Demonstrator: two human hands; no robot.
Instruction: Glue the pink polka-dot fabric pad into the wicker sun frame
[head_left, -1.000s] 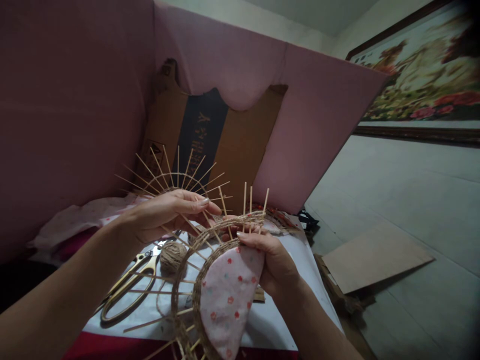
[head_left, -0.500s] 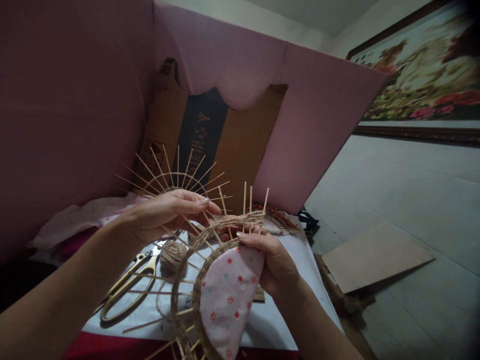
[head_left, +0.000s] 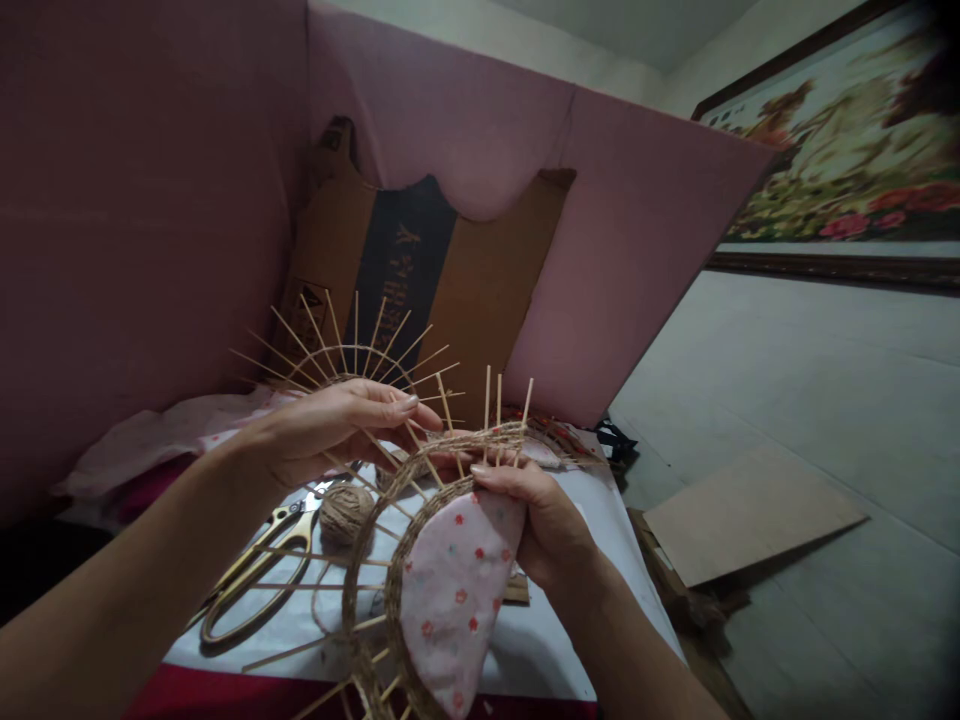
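Note:
A half-round woven piece [head_left: 411, 548] of thin wooden sticks and brown twine has a white, red-flowered fabric panel [head_left: 457, 590] at its centre. My right hand [head_left: 551, 515] grips its upper right part, thumb over the inner twine band and the other fingers partly hidden behind. Over the upper stick ends, my left hand [head_left: 367, 410] is closed with thumb and fingers close together. Whatever it pinches, perhaps twine or a stick, is hidden. Just below that hand, a ball of twine [head_left: 345, 513] lies on the table beside gold-handled scissors [head_left: 259, 590].
Another stick-and-twine half-round [head_left: 352, 352] stands behind, against a cardboard sheet [head_left: 487, 290]. Pink panels [head_left: 630, 220] enclose the back and left. Flowered cloth [head_left: 172, 430] is heaped at left. A flat board [head_left: 754, 515] lies at right, beyond the white table edge [head_left: 645, 590].
The woven piece and my right hand have shifted very slightly left. My left hand has stayed in place.

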